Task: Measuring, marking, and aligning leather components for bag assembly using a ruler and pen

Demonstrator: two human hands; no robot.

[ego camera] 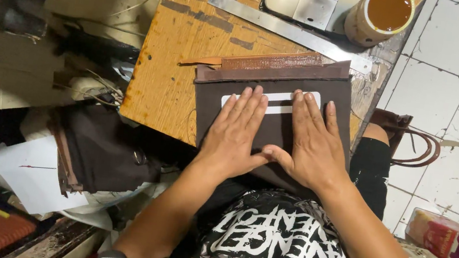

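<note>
Two flat hands on one dark brown panel [274, 90] | left hand [235, 133] spread, grasping nothing, left of the panel's white slot [272, 101] | right hand [314, 141] likewise, thumbs touching | panel lies on tabletop [175, 67], zipper strip [262, 63] and steel ruler [285, 30] beyond it | slot looks cut, zipper seemingly not yet fitted

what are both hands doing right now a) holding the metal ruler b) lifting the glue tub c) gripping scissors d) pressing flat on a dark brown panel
d: the left hand and right hand lie palm-down, fingers spread, on the dark brown panel at the wooden table edge.
</note>
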